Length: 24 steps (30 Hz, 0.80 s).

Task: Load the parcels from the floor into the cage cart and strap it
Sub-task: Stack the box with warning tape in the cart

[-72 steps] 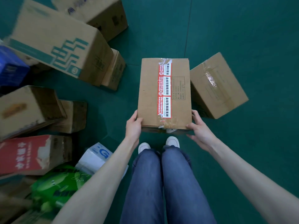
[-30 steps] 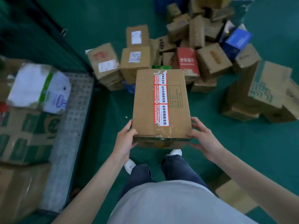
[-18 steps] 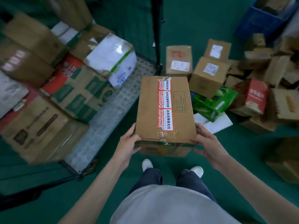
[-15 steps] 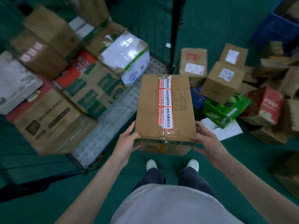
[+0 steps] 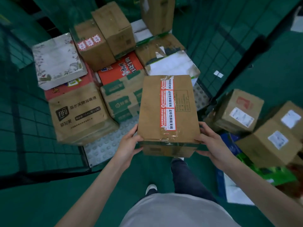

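Now nearer the studded cage cart (image 5: 105, 149), hands grip taped cardboard parcel (image 5: 152, 108).

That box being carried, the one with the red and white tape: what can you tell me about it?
The carried box is plain brown cardboard, longer than wide, sealed with clear tape over a red and white printed strip along its top, beside a faint printed panel. It is held level in the air at the open front of the cage cart, above its studded floor. The left hand and right hand grip its near corners.
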Each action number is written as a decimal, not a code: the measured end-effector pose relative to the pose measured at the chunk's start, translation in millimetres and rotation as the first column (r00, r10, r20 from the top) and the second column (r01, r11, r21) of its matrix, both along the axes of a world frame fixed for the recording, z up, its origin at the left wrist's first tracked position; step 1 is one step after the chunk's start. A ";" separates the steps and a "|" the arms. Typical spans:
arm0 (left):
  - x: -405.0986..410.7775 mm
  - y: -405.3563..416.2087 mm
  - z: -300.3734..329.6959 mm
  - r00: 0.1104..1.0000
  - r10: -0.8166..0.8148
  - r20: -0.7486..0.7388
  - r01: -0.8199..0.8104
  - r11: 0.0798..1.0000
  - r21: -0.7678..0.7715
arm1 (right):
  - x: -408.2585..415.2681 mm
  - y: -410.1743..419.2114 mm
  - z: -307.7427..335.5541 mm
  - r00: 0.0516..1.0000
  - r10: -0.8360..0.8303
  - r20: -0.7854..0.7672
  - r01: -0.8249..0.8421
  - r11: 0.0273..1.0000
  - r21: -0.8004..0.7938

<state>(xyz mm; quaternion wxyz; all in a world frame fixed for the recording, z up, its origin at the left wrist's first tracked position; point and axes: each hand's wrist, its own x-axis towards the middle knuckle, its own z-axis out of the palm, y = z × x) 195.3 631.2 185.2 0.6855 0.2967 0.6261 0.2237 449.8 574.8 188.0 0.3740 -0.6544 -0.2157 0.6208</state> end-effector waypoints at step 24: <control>79.2 320.9 -3.3 0.965 0.254 0.069 -0.260 0.959 0.114 | 72.9 380.8 -0.5 0.992 0.125 0.030 -0.127 0.988 0.083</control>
